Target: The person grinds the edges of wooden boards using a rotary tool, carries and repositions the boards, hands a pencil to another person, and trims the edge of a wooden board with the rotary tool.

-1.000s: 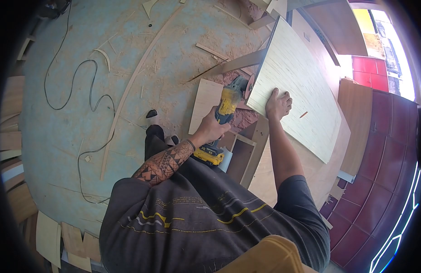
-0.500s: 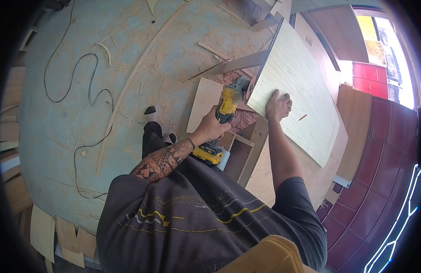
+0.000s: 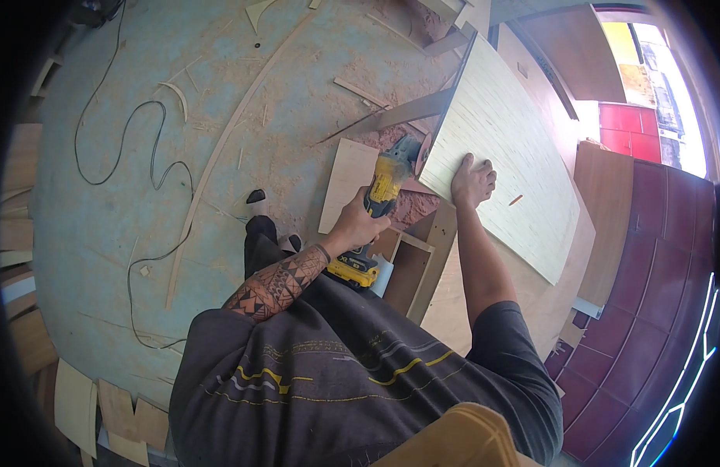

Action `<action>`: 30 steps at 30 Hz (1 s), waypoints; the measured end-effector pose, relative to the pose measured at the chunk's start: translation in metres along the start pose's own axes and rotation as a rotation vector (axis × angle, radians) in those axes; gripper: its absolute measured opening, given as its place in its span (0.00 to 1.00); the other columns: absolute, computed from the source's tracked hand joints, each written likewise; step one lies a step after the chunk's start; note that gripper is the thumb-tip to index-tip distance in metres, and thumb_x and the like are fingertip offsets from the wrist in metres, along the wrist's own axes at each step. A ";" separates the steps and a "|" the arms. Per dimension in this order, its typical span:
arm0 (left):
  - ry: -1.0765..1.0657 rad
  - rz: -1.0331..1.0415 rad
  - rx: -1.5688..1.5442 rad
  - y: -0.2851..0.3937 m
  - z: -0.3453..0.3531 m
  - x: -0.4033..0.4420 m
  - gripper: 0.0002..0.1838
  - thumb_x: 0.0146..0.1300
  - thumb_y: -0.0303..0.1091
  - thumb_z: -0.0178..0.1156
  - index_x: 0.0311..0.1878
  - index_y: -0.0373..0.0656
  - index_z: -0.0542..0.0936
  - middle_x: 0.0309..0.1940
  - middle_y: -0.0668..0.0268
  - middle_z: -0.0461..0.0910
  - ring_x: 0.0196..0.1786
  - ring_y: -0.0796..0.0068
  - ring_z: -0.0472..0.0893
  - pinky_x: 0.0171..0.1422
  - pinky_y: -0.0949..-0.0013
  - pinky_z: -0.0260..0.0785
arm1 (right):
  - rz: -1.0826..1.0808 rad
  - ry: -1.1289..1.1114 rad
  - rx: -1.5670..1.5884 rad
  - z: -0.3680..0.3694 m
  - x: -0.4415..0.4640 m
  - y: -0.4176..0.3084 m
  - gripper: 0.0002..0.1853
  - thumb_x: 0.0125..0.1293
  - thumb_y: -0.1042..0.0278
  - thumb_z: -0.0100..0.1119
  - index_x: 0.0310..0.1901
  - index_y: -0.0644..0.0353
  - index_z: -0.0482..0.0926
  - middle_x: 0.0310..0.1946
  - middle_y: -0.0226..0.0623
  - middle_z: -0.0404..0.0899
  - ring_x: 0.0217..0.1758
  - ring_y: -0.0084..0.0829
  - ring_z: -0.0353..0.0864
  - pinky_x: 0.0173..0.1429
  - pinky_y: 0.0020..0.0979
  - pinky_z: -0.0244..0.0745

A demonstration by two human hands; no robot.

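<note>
My left hand (image 3: 361,223) is wrapped around the body of a yellow and black cordless angle grinder (image 3: 385,183). The grinder's battery (image 3: 352,271) sits low, close to my shirt. Its reddish disc (image 3: 424,156) is at the left edge of a pale wood-grain panel (image 3: 504,156); whether it touches the edge I cannot tell. My right hand (image 3: 474,183) rests on top of the panel near that corner, thumb and fingers apart. An orange-brown stick, possibly a pencil (image 3: 516,200), lies on the panel to the right of that hand.
Beneath the panel stands a wooden cabinet frame (image 3: 410,268), with a loose board (image 3: 348,179) beside it. Sawdust and offcuts litter the floor (image 3: 134,226), where a black cable (image 3: 154,148) and a long thin strip (image 3: 220,148) lie. Dark red cabinets (image 3: 640,311) line the right.
The view has shifted slightly. Both hands, the grinder and the panel keep nearly the same places relative to each other.
</note>
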State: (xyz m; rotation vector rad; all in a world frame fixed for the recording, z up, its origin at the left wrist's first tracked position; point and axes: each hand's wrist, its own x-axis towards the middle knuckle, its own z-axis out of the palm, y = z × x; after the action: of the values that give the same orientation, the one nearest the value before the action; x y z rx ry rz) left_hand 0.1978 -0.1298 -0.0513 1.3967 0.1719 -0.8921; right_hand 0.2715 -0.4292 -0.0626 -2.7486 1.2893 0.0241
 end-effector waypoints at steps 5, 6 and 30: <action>0.013 0.009 -0.055 -0.014 0.003 0.007 0.33 0.65 0.33 0.71 0.70 0.35 0.69 0.40 0.60 0.86 0.28 0.71 0.88 0.35 0.63 0.83 | -0.001 -0.001 0.009 0.003 0.002 0.000 0.46 0.81 0.32 0.48 0.83 0.65 0.62 0.82 0.60 0.59 0.88 0.59 0.53 0.90 0.58 0.47; 0.006 0.011 -0.049 -0.018 0.004 0.008 0.33 0.65 0.33 0.71 0.70 0.35 0.69 0.40 0.60 0.86 0.28 0.71 0.88 0.35 0.63 0.83 | -0.003 0.013 -0.004 0.006 0.004 0.003 0.46 0.80 0.31 0.48 0.84 0.63 0.62 0.83 0.58 0.60 0.88 0.59 0.54 0.90 0.58 0.47; 0.019 0.002 -0.091 -0.005 0.004 0.002 0.33 0.64 0.26 0.69 0.71 0.33 0.68 0.39 0.63 0.85 0.27 0.73 0.86 0.33 0.66 0.81 | 0.025 -0.041 0.044 -0.005 0.007 -0.011 0.46 0.81 0.34 0.50 0.85 0.64 0.60 0.85 0.65 0.54 0.91 0.59 0.48 0.93 0.56 0.40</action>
State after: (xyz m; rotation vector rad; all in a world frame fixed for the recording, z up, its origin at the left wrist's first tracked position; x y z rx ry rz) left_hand 0.1948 -0.1335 -0.0551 1.3210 0.2232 -0.8590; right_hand 0.2848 -0.4282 -0.0572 -2.6806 1.2976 0.0535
